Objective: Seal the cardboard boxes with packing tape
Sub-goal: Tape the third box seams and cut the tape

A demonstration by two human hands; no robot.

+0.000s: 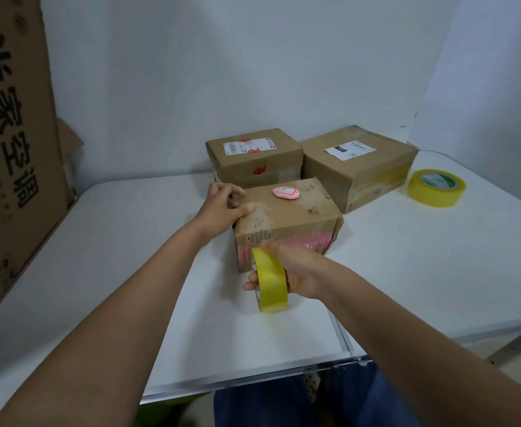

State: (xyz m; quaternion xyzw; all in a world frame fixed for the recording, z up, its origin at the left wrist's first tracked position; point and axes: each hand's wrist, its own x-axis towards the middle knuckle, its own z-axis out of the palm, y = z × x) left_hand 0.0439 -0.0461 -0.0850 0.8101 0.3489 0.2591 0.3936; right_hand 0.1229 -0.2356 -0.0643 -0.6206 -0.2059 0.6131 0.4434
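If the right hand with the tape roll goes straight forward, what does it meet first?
Most likely the near side of the small box: the right hand holds the tape roll just before it, perhaps already touching.

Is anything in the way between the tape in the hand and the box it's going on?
Nothing visible. The right hand holds the tape roll right against the near side of the front box. The pink tag lies farther back on top.
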